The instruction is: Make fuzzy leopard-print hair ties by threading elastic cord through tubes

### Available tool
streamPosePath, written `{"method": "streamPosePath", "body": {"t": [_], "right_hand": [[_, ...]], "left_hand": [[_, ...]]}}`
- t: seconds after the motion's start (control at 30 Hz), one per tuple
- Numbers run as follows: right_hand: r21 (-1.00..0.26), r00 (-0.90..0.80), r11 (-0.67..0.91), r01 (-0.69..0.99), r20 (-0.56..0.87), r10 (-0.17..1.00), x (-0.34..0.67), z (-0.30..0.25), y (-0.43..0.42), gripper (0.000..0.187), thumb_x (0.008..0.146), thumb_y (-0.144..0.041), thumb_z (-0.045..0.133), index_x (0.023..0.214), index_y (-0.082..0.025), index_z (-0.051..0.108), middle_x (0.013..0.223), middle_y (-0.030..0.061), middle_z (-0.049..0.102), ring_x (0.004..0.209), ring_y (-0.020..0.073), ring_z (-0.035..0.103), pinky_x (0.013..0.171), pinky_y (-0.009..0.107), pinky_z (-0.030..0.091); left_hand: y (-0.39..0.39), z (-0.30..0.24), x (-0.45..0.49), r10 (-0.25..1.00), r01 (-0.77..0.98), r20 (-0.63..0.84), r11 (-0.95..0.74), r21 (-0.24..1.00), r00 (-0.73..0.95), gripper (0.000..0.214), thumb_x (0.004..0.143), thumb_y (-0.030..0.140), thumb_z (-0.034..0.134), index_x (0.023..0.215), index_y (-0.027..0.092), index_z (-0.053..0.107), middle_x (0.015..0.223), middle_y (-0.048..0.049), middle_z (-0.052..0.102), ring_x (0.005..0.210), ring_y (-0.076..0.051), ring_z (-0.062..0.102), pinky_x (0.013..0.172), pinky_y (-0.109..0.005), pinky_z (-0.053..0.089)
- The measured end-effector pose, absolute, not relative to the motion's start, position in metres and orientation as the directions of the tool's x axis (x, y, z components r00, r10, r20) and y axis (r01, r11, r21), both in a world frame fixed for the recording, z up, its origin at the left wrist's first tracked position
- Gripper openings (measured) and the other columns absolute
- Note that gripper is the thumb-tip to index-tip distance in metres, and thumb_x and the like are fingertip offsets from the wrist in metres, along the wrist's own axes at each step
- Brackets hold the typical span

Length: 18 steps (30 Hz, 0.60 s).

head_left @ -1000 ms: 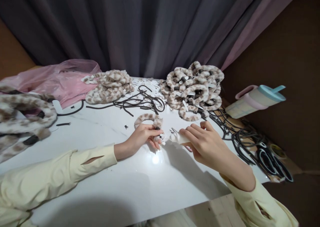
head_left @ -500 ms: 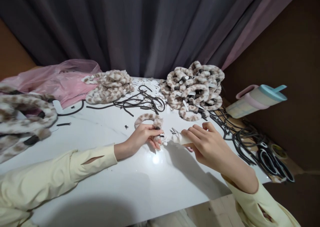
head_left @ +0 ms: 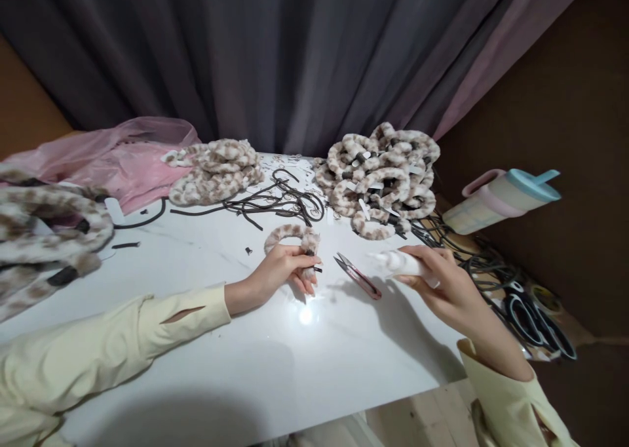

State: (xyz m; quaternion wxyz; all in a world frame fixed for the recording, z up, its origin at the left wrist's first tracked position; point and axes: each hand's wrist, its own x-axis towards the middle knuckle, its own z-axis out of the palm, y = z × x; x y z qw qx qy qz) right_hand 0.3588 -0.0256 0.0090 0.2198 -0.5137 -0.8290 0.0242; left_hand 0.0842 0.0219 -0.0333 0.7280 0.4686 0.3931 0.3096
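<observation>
My left hand point(head_left: 285, 270) is closed on a fluffy white-and-brown ring point(head_left: 287, 232), pinching it near its ends. A dark cord piece shows by the fingertips, partly hidden. My right hand point(head_left: 445, 283) is wrapped round a white squeeze bottle point(head_left: 407, 264), its narrow tip blurred and pointing left, apart from the ring. Between the two hands, a pair of thread snips point(head_left: 361, 278) with reddish handles lies on the white table point(head_left: 246, 375), blades toward my left hand.
Fluffy rings are heaped at the back right point(head_left: 388, 178); more fluffy pieces point(head_left: 216, 172) lie back left beside a pink plastic bag point(head_left: 122, 158). Dark cords point(head_left: 275, 198) lie tangled mid-table. At right stand a lidded tumbler point(head_left: 496, 201) and coiled cords point(head_left: 531, 316).
My right hand has drawn back to the right with the white bottle, away from the ring, uncovering the snips. My left hand stays in place with the ring.
</observation>
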Motion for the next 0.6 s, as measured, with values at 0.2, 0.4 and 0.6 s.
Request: {"method": "streamPosePath", "body": {"t": [0.2,0.4,0.6], "right_hand": [[-0.932,0.093,0.072,0.356,0.112,0.989,0.389,-0.024,-0.016,0.034,0.074,-0.046,0.066,0.096,-0.023,0.053,0.095,0.0066,0.065,0.08,0.0211,0.061,0.062,0.03,0.048],[-0.989,0.206,0.001,0.151,0.033,0.978,0.394,-0.047,-0.003,0.038,0.064,-0.04,0.076,0.092,-0.025,0.056,0.102,0.0044,0.066,0.095,0.0211,0.062,0.08,0.033,0.051],[-0.978,0.241,0.02,0.207,0.07,0.968,0.393,-0.052,0.0,0.042,0.061,-0.043,0.077,0.092,-0.024,0.055,0.1,0.0045,0.067,0.092,0.0208,0.063,0.08,0.034,0.052]], "left_hand": [[0.023,-0.033,0.086,0.817,-0.088,-0.271,0.362,0.928,0.509,0.025,0.077,0.029,0.064,0.068,0.006,0.057,0.061,-0.0097,0.065,0.047,-0.015,0.064,0.046,-0.022,0.05],[0.023,-0.032,0.085,0.82,-0.101,-0.292,0.387,0.916,0.492,0.019,0.079,0.026,0.06,0.079,0.007,0.057,0.063,-0.0089,0.067,0.049,-0.017,0.065,0.045,-0.023,0.052],[0.021,-0.031,0.085,0.819,-0.066,-0.27,0.349,0.935,0.506,0.02,0.078,0.027,0.062,0.08,0.008,0.057,0.063,-0.0082,0.068,0.047,-0.014,0.064,0.045,-0.02,0.051]]}}
